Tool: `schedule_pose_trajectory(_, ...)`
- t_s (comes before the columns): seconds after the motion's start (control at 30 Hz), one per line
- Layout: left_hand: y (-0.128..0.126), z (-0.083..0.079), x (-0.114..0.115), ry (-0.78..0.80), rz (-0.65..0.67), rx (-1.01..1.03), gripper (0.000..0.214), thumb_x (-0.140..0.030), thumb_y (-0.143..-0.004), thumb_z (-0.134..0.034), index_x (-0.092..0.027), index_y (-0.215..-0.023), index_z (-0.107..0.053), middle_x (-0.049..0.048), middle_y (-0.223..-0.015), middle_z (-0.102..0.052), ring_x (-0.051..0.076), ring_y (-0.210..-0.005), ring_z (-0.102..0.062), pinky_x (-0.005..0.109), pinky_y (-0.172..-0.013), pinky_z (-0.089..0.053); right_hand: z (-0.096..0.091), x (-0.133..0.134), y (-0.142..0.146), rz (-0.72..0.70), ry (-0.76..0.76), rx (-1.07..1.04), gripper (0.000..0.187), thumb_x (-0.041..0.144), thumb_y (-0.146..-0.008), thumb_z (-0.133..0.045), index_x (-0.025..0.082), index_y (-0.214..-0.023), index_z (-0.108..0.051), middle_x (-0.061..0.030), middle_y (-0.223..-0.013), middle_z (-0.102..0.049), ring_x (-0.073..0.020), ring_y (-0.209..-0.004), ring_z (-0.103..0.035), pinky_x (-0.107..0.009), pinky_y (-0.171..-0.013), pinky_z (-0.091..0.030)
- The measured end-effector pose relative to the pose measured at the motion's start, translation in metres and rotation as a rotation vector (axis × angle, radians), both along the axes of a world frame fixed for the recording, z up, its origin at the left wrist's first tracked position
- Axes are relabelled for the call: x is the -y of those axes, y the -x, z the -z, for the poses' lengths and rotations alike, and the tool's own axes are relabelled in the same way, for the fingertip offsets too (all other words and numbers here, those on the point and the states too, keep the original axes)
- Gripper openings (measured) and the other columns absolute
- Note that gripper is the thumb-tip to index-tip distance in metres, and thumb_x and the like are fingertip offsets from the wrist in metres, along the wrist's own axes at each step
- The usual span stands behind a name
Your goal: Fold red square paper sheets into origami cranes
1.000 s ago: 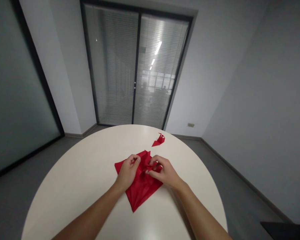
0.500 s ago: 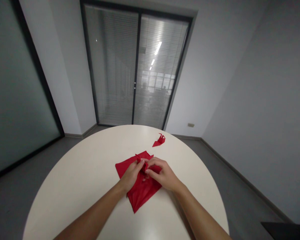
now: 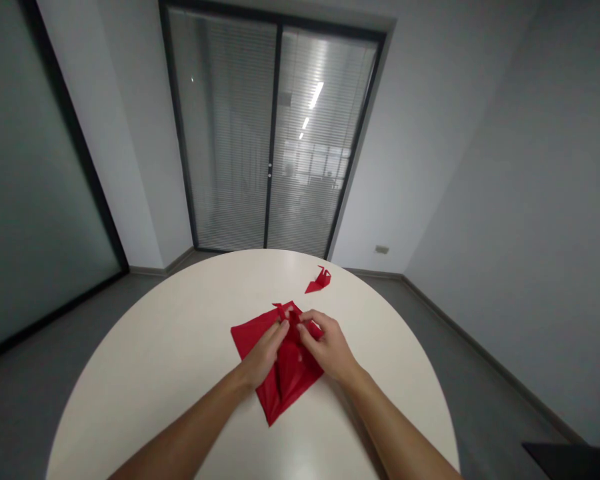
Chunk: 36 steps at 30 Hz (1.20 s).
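Over a red square sheet [image 3: 291, 383], cloth or paper with creases, both my hands come together. Between their fingertips is a small red origami crane [image 3: 280, 309], its thin bent neck pointing up and to the left; much of its body is hidden by fingers and blends with the red beneath. My left hand [image 3: 267, 350] pinches it from the left with thumb and fingers. From the right, my right hand [image 3: 327, 343] has its thumb and forefinger closed at the crane's other side. Another red origami crane [image 3: 320, 280] stands farther back on the table.
The round white table [image 3: 180, 360] carries these things, its far edge curving before a glass door with blinds [image 3: 273, 147]. Grey walls rise at both sides. A dark object [image 3: 570, 460] shows at the lower right.
My right hand's fingertips have shifted slightly up and away from the left ones. The held crane has turned a little, so its bent neck shows more clearly. The far crane stays put.
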State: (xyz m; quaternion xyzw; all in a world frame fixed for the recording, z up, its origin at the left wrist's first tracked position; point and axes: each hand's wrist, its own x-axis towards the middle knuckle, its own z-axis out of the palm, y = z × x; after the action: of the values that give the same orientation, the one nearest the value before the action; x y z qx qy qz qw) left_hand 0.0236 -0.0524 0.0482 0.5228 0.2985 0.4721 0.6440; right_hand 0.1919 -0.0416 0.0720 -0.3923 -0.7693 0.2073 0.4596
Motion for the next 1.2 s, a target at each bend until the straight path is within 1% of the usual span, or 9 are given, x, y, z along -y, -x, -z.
schedule_pose_trajectory(0.07, 0.0, -0.002, 0.001, -0.134, -0.084, -0.09, 0.057, -0.051, -0.089, -0.063, -0.022, -0.137, -0.052, 0.0123, -0.133, -0.063, 0.028, -0.123, -0.059, 0.041, -0.103, -0.046, 0.001, -0.001, 0.002, 0.085, -0.048, -0.01, 0.01, 0.021, -0.092, -0.056, 0.022, -0.096, -0.065, -0.0037, -0.092, -0.072, -0.0204, -0.084, -0.067, -0.033, -0.08, -0.051)
schedule_pose_trajectory(0.13, 0.0, -0.002, 0.001, -0.256, -0.146, -0.206, 0.064, -0.042, -0.084, -0.072, -0.023, -0.141, -0.048, 0.0127, -0.143, -0.055, 0.03, -0.133, -0.05, 0.044, -0.111, -0.039, 0.002, -0.003, 0.004, 0.126, -0.101, 0.008, 0.013, 0.021, -0.094, -0.054, 0.022, -0.1, -0.064, -0.0042, -0.093, -0.072, -0.0203, -0.084, -0.067, -0.033, -0.079, -0.051)
schedule_pose_trajectory(0.3, -0.003, -0.001, -0.001, -0.367, -0.221, -0.336, 0.047, -0.035, -0.094, -0.058, -0.023, -0.139, -0.049, 0.0117, -0.139, -0.058, 0.028, -0.13, -0.053, 0.046, -0.112, -0.039, 0.002, -0.003, 0.004, 0.109, -0.206, 0.047, 0.014, 0.024, -0.096, -0.053, 0.022, -0.105, -0.064, -0.0052, -0.092, -0.069, -0.0197, -0.082, -0.065, -0.032, -0.077, -0.052)
schedule_pose_trajectory(0.5, 0.001, 0.0, -0.001, -0.459, -0.174, -0.371, 0.049, -0.028, -0.095, -0.054, -0.021, -0.143, -0.044, 0.0128, -0.142, -0.055, 0.028, -0.136, -0.047, 0.048, -0.116, -0.035, 0.006, -0.002, 0.008, 0.038, -0.117, 0.074, 0.015, 0.025, -0.096, -0.056, 0.023, -0.108, -0.064, -0.0036, -0.092, -0.071, -0.0181, -0.077, -0.065, -0.031, -0.073, -0.051)
schedule_pose_trajectory(0.63, -0.001, 0.003, -0.001, -0.415, -0.116, -0.293, 0.054, -0.027, -0.094, -0.057, -0.021, -0.145, -0.041, 0.0119, -0.147, -0.051, 0.027, -0.14, -0.043, 0.046, -0.118, -0.032, 0.009, -0.003, 0.012, 0.012, -0.026, -0.045, 0.013, 0.029, -0.094, -0.059, 0.023, -0.105, -0.065, -0.0018, -0.084, -0.071, -0.017, -0.071, -0.065, -0.029, -0.068, -0.051)
schedule_pose_trajectory(0.77, -0.006, -0.002, 0.0, -0.282, -0.108, -0.079, 0.048, -0.036, -0.097, -0.052, -0.022, -0.142, -0.045, 0.0108, -0.148, -0.051, 0.026, -0.139, -0.045, 0.042, -0.117, -0.034, 0.006, -0.004, 0.013, -0.023, 0.088, -0.249, 0.018, 0.03, -0.09, -0.064, 0.022, -0.106, -0.065, -0.0017, -0.083, -0.072, -0.0171, -0.072, -0.065, -0.029, -0.068, -0.052)
schedule_pose_trajectory(0.93, -0.006, -0.011, -0.002, -0.197, -0.206, 0.021, 0.042, -0.039, -0.089, -0.063, -0.019, -0.125, -0.056, 0.014, -0.136, -0.06, 0.028, -0.128, -0.056, 0.041, -0.11, -0.043, 0.005, -0.006, 0.009, -0.006, 0.132, -0.357, 0.014, 0.034, -0.087, -0.068, 0.021, -0.093, -0.068, -0.0026, -0.083, -0.071, -0.0185, -0.078, -0.066, -0.032, -0.079, -0.052)
schedule_pose_trajectory(1.1, -0.004, -0.007, -0.009, -0.217, -0.327, -0.007, 0.046, -0.033, -0.08, -0.071, -0.018, -0.121, -0.058, 0.012, -0.123, -0.067, 0.025, -0.118, -0.062, 0.04, -0.105, -0.047, 0.007, -0.005, 0.009, -0.075, 0.115, -0.449, 0.012, 0.033, -0.087, -0.069, 0.022, -0.089, -0.067, -0.0071, -0.109, -0.069, -0.0223, -0.104, -0.064, -0.036, -0.091, -0.052)
schedule_pose_trajectory(1.2, -0.003, -0.007, -0.009, -0.255, -0.337, -0.018, 0.04, -0.028, -0.078, -0.071, -0.018, -0.116, -0.06, 0.0101, -0.117, -0.069, 0.023, -0.111, -0.065, 0.037, -0.101, -0.05, 0.006, -0.002, 0.011, -0.13, 0.138, -0.473, 0.013, 0.034, -0.087, -0.069, 0.021, -0.089, -0.067, -0.008, -0.114, -0.069, -0.0229, -0.106, -0.065, -0.038, -0.095, -0.052)
